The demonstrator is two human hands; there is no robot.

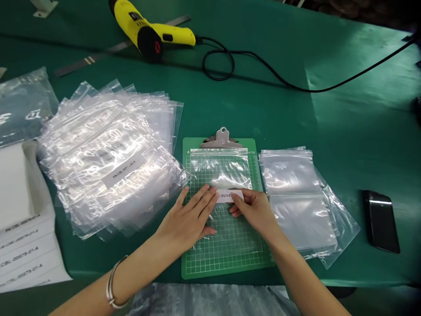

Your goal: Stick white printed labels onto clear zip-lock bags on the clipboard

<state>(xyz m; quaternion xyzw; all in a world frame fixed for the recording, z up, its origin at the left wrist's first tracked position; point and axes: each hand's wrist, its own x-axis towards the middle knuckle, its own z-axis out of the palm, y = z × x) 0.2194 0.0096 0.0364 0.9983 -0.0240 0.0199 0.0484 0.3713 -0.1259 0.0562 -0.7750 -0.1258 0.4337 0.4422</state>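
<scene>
Head view: white label (228, 196) on a clear zip bag (219, 173), both hands at it

The left hand (189, 217) lies open and flat, palm down, its fingers spread over the clear zip bag, with the fingertips just beside the left end of the white label. A thin metal bangle (112, 283) circles the left wrist. The right hand (253, 211) is closed in a pinch, its thumb and fingers gripping the right end of the label. The label lies crosswise on the lower part of the bag, and its print is partly covered, with "00378" readable.

The bag lies flat on a green gridded clipboard (230, 267), its top edge at the steel clip (222, 138). To the left, a large stack of zip bags (108, 158) overlaps the clipboard's edge, and its top bag carries a similar label. A smaller stack of zip bags (292, 197) sits just beside the right edge, with a black smartphone (381, 221) farther right. Printed white label sheets (26, 254) lie at lower left. A yellow heat gun (151, 33) with a black cord (219, 63) rests well behind, beside a steel ruler (121, 46), all on a green table cover (355, 131)
</scene>
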